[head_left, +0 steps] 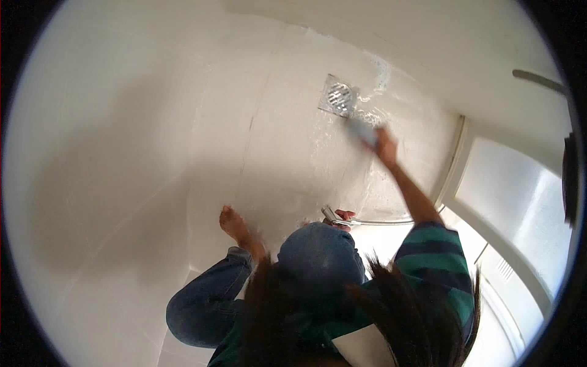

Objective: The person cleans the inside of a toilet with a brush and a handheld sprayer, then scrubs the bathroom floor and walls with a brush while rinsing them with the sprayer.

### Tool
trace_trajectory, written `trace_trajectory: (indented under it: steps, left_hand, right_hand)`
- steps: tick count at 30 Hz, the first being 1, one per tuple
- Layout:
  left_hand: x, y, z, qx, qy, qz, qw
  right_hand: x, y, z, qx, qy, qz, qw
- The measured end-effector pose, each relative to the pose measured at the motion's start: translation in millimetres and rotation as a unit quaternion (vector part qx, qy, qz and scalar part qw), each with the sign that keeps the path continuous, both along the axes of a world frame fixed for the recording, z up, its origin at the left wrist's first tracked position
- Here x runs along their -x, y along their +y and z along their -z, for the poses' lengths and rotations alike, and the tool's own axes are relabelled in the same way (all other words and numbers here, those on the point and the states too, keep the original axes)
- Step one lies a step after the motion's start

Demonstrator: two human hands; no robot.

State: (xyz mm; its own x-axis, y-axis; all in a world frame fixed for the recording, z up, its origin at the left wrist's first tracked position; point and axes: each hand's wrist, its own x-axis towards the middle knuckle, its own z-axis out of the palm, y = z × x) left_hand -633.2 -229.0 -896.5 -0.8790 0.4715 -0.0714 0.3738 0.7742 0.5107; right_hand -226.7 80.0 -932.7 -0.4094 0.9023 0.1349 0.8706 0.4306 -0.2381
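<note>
My right hand is closed around a grey-blue scrubber, smeared by motion, low over the wet floor just below the square metal drain. Beside my knee, the fingers of my left hand are curled about a metal spray nozzle, whose head points up and to the left. A thin hose runs from it to the right. My knee hides most of that hand and its arm. Suds and water gleam around the drain and along the wall's foot.
My bare foot stands on the pale floor at the left, and my jeans-covered knee fills the lower middle. On the right is a white-framed door with a frosted panel. A grey bar sticks out at the upper right.
</note>
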Motion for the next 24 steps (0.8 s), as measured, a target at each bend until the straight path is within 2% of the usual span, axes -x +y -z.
trace_trajectory:
  steps: [1,2,4,6,7,8,9,11,12,13,14,16,17,19,20,21,23,24]
  left_hand:
    - [1.3,0.3,-0.3,0.002,0.0,0.006,1.0]
    - [1.9,0.8,0.7,0.005,-0.002,0.007,1.0]
    - [1.2,8.9,-4.1,0.003,-0.007,0.019,1.0]
    - [-4.1,1.1,-0.3,0.005,-0.01,0.013,1.0]
    - [-4.2,-2.1,-2.4,0.007,-0.01,0.008,1.0]
    - [-4.7,-5.5,-3.4,0.008,-0.011,0.009,1.0]
    - [-6.2,-6.0,-4.5,0.007,-0.011,0.013,1.0]
    - [-7.6,-3.0,-5.0,0.001,-0.008,0.014,1.0]
    - [-7.1,-2.9,-0.8,0.002,-0.013,0.012,1.0]
    - [-5.4,-0.3,1.7,0.0,-0.016,0.012,1.0]
    - [-2.1,4.3,4.3,-0.001,-0.015,0.013,1.0]
    - [4.9,8.7,8.5,-0.003,-0.022,0.017,1.0]
    - [10.1,9.1,9.8,-0.003,-0.026,0.017,1.0]
    - [19.7,8.7,12.0,-0.005,-0.032,0.019,0.999]
    - [20.7,12.0,8.5,-0.003,-0.035,0.022,0.999]
    - [24.0,9.1,7.5,-0.004,-0.034,0.019,0.999]
    - [26.2,8.4,5.7,-0.004,-0.037,0.023,0.999]
    - [29.1,7.0,3.2,-0.006,-0.036,0.024,0.999]
  right_hand:
    - [14.3,57.0,-39.3,0.204,0.066,0.21,0.954]
    - [34.5,101.8,-57.1,0.028,0.034,0.316,0.948]
    - [48.1,117.0,-37.8,0.029,0.094,0.364,0.926]
    - [72.6,22.2,-20.6,-0.001,0.089,0.164,0.982]
    - [85.7,-25.4,-13.8,-0.011,0.09,0.061,0.994]
    - [92.9,-51.9,-61.3,0.178,0.118,-0.061,0.975]
    - [85.0,-62.9,-75.9,0.152,0.12,-0.108,0.975]
    - [27.3,-57.7,-61.7,0.114,0.172,0.037,0.978]
    - [-9.5,-51.2,-53.9,0.123,0.118,0.235,0.957]
    - [-57.2,-35.2,-51.0,0.225,0.064,0.399,0.887]
    - [-99.0,-19.2,-51.9,0.107,0.046,0.437,0.892]
    - [-172.7,25.7,-49.0,0.008,-0.027,0.547,0.837]
    - [-179.3,45.8,-57.3,-0.016,-0.004,0.612,0.791]
    - [-154.6,96.5,-40.9,-0.076,0.032,0.665,0.742]
    - [-126.7,118.7,-30.4,-0.034,0.106,0.572,0.813]
    - [-67.6,137.5,-21.5,0.015,0.079,0.545,0.834]
    - [81.3,134.6,2.8,0.046,0.089,0.359,0.928]
    - [163.9,130.3,-19.4,0.133,0.124,0.298,0.937]
